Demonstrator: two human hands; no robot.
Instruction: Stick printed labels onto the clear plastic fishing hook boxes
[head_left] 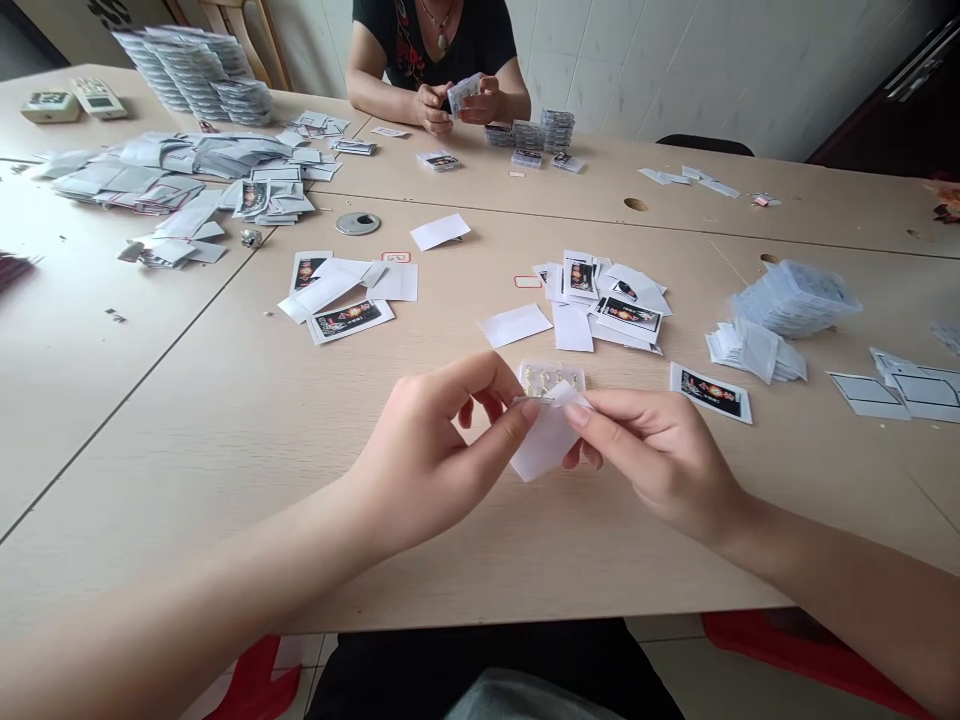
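Observation:
My left hand (450, 440) pinches the upper left edge of a small white paper slip (541, 445). At its upper right corner, my right hand (652, 450) grips the same slip between thumb and fingers. The slip's top edge looks bent or folded between the two hands. Just beyond it lies a clear plastic box (551, 375) with small gold-coloured pieces in it, partly hidden by the slip and fingers. A printed black-and-white card (710, 393) lies to the right of my right hand.
Loose cards (349, 295) lie ahead on the left, with another card pile (607, 305) right of centre. Clear plastic cases (795, 298) and white packets (754, 350) sit at right. Many packets (172, 165) cover the far left. Across the table, a person (439, 60) holds a clear case.

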